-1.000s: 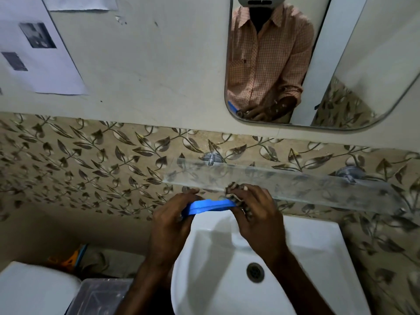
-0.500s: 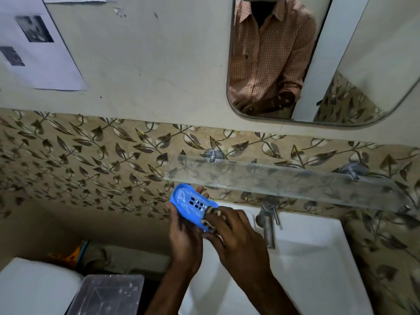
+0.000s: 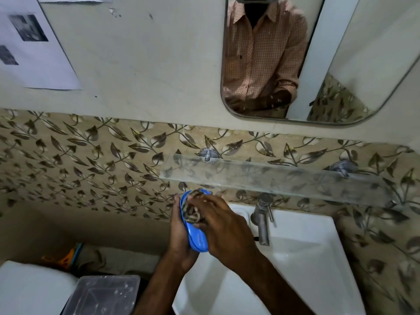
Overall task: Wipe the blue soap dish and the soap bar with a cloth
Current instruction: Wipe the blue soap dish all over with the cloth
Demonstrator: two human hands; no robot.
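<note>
Head view: left hand (image 3: 179,233) gripping blue soap dish (image 3: 197,241), right hand (image 3: 223,226) clutching cloth (image 3: 192,213) against it.

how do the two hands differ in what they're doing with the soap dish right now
The left hand cups the blue soap dish from behind and below, holding it tilted on edge over the sink. The right hand lies across the dish's open face, pressing a patterned cloth into it. Left grips bare plastic; right grips only cloth. Both close around the same dish.
</note>
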